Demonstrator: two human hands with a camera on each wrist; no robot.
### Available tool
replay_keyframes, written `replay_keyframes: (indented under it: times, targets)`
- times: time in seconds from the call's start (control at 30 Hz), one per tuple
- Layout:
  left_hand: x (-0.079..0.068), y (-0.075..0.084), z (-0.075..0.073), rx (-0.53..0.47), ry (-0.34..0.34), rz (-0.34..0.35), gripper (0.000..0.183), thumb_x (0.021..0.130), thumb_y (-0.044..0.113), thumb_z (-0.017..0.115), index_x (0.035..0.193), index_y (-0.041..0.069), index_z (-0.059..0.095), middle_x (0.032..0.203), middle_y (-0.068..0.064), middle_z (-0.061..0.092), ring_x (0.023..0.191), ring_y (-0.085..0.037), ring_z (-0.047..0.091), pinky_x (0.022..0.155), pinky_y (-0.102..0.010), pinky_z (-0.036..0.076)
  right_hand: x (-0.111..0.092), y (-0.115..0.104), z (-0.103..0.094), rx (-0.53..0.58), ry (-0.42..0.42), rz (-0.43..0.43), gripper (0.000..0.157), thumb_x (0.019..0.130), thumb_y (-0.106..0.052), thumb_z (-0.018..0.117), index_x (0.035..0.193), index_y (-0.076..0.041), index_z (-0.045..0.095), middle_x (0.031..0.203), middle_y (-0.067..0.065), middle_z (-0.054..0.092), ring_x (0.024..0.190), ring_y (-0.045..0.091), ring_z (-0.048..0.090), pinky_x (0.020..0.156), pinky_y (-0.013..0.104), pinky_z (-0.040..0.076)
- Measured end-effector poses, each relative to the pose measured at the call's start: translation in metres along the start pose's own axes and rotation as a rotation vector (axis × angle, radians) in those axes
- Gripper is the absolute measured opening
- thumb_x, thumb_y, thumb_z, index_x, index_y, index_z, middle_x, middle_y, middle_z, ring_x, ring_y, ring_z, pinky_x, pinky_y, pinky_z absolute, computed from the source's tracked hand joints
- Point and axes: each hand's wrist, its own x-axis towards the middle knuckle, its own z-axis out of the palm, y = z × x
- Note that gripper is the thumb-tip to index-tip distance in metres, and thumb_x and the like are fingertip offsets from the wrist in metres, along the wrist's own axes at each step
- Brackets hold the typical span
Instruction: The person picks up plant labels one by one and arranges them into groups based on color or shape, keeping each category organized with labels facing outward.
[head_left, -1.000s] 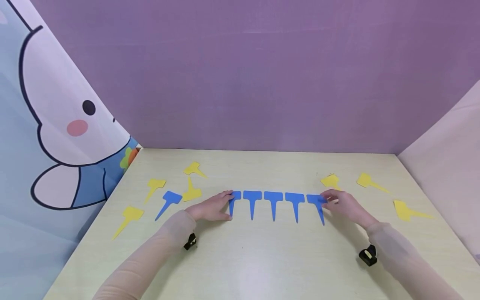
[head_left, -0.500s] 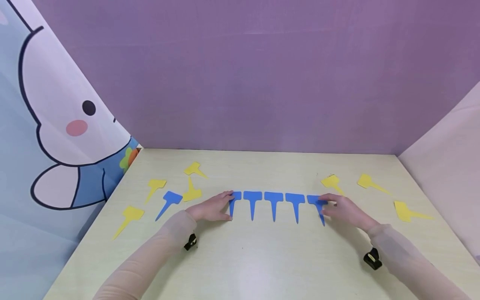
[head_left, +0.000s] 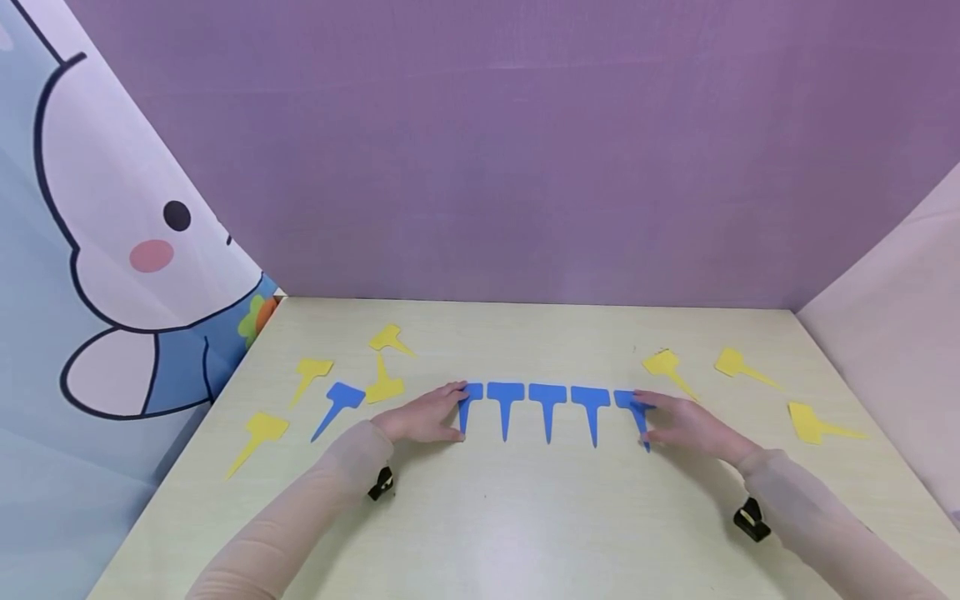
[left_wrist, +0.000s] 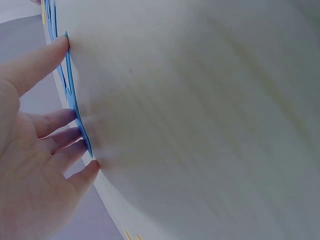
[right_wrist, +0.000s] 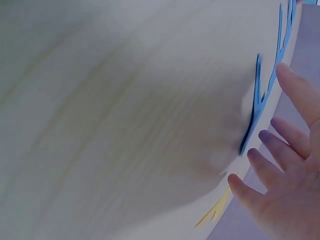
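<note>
Several blue T-shaped plant labels, one of them the middle label (head_left: 547, 392), lie in a row on the table, stems toward me. My left hand (head_left: 423, 416) rests on the leftmost label (head_left: 471, 398), its fingers extended; in the left wrist view the thumb (left_wrist: 61, 44) touches the stem end and other fingertips touch the head. My right hand (head_left: 686, 423) is over the rightmost label (head_left: 632, 401), which sits slightly tilted. In the right wrist view its fingers (right_wrist: 282, 147) are spread and apart from that label (right_wrist: 256, 107).
Another blue label (head_left: 337, 404) lies left of the row, among several yellow labels (head_left: 262, 429). Three more yellow labels, including one stem-right (head_left: 810, 422), lie at the right. A purple backdrop (head_left: 525, 167) rises behind the table (head_left: 510, 533).
My right hand has let go of the rightmost label; its fingers have straightened and the hand has lowered slightly toward me. The left hand and the labels have stayed in place.
</note>
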Motion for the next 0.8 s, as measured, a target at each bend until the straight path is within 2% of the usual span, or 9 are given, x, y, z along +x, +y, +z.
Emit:
replay_keyframes:
  times: [0.3, 0.57, 0.8]
  targets:
    - [0.001, 0.000, 0.000, 0.018, 0.002, 0.004, 0.072, 0.085, 0.034, 0.058, 0.138, -0.001, 0.024, 0.146, -0.014, 0.015, 0.132, -0.028, 0.017, 0.107, -0.037, 0.018, 0.000, 0.005, 0.001, -0.022, -0.051, -0.044, 0.071, 0.073, -0.024, 0.071, 0.128, 0.008, 0.040, 0.130, 0.026, 0.040, 0.120, 0.044, 0.033, 0.095, 0.052, 0.031]
    - [-0.003, 0.001, -0.001, 0.014, 0.002, 0.001, 0.072, 0.085, 0.034, 0.058, 0.138, 0.000, 0.024, 0.146, -0.013, 0.014, 0.133, -0.027, 0.016, 0.107, -0.037, 0.017, -0.001, 0.000, -0.003, -0.034, -0.103, -0.014, 0.073, 0.073, -0.025, 0.071, 0.128, 0.010, 0.038, 0.132, 0.030, 0.034, 0.120, 0.047, 0.029, 0.094, 0.053, 0.031]
    - [-0.005, 0.003, -0.004, 0.026, -0.004, -0.005, 0.073, 0.084, 0.035, 0.058, 0.138, 0.000, 0.025, 0.146, -0.013, 0.015, 0.133, -0.027, 0.016, 0.107, -0.036, 0.017, -0.004, -0.007, -0.006, -0.021, -0.115, 0.002, 0.072, 0.073, -0.025, 0.070, 0.127, 0.010, 0.038, 0.133, 0.031, 0.031, 0.121, 0.047, 0.027, 0.095, 0.054, 0.029]
